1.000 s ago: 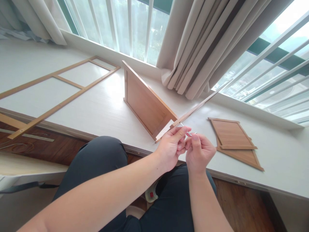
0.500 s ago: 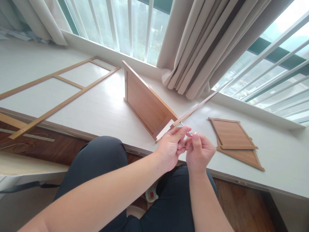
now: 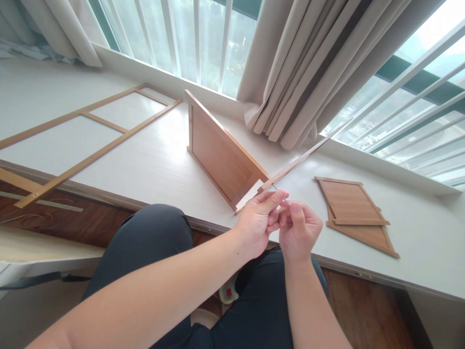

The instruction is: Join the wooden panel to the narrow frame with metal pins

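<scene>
My left hand (image 3: 258,220) pinches the near end of a long thin wooden strip (image 3: 296,164) that runs up to the right toward the window. My right hand (image 3: 298,228) is closed right beside it, fingertips pinching a small thin metal piece (image 3: 286,200) at the strip's end; I cannot make out what the piece is. Both hands hover over the front edge of the white ledge (image 3: 152,160). Just behind my left hand a wooden panel (image 3: 221,155) stands tilted on its edge.
A long wooden ladder-like frame (image 3: 87,133) lies flat at the left. Two flat wooden panels (image 3: 354,213) are stacked at the right. Beige curtains (image 3: 301,68) hang behind, in front of barred windows. My dark-trousered legs are below the ledge.
My right hand's fingers have shifted slightly at the strip's end. The view has drifted a little. Nothing else has moved.
</scene>
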The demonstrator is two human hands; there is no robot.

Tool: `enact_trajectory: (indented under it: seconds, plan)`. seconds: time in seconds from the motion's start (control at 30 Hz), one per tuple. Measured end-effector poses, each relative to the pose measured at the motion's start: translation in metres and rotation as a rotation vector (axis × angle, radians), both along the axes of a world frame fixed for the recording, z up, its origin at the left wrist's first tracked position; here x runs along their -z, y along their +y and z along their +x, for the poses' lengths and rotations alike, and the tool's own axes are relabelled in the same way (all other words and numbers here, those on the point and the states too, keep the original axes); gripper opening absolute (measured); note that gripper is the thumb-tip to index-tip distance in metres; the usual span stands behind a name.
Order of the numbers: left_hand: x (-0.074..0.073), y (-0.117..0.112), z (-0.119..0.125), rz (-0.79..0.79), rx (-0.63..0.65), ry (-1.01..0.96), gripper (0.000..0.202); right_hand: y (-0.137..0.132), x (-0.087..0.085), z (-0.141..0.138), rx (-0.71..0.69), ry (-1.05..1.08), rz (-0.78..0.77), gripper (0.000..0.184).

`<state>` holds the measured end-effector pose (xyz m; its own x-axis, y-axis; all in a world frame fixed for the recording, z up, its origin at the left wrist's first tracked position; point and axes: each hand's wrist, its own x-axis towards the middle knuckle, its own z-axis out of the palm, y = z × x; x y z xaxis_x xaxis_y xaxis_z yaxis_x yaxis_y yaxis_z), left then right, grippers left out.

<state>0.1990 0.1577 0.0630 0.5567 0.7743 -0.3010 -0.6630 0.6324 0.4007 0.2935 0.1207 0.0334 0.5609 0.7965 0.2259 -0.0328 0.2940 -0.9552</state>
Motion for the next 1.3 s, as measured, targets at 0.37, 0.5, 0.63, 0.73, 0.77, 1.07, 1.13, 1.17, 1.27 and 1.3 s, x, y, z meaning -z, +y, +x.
enact_trajectory:
  seconds: [0.37, 0.5, 0.63, 0.73, 0.77, 1.07, 1.13, 1.17, 1.27, 1.3]
  plan:
    - [0.002, -0.002, 0.000, 0.028, 0.017, 0.022, 0.041, -0.002, -0.001, -0.001, -0.002, 0.016, 0.037, 0.029]
    - [0.001, -0.003, -0.001, 0.042, 0.025, 0.032, 0.042, -0.002, 0.000, -0.001, 0.018, -0.018, 0.016, 0.032]
    - [0.000, -0.003, -0.002, 0.059, 0.029, 0.024, 0.038, -0.002, 0.002, 0.000, 0.017, -0.012, 0.032, 0.030]
    - [-0.001, -0.004, -0.002, 0.066, 0.034, 0.011, 0.034, -0.002, 0.003, 0.000, 0.036, -0.007, 0.073, 0.028]
    - [-0.001, -0.004, -0.002, 0.070, 0.037, 0.009, 0.034, -0.003, 0.003, 0.000, 0.053, -0.023, 0.081, 0.027]
    - [-0.001, -0.005, -0.002, 0.094, 0.038, 0.006, 0.034, -0.007, -0.006, -0.011, 0.242, -0.278, 0.122, 0.022]
    - [-0.001, -0.005, -0.003, 0.094, 0.034, -0.007, 0.033, -0.007, -0.008, -0.012, 0.261, -0.327, 0.127, 0.022]
    - [-0.001, -0.005, -0.003, 0.093, 0.032, -0.014, 0.033, -0.007, -0.008, -0.012, 0.265, -0.349, 0.124, 0.023]
    - [-0.001, -0.004, -0.004, 0.094, 0.040, -0.030, 0.033, -0.007, -0.006, -0.012, 0.265, -0.376, 0.131, 0.022]
    - [-0.001, -0.004, -0.004, 0.095, 0.045, -0.032, 0.033, -0.007, -0.005, -0.011, 0.264, -0.377, 0.138, 0.022]
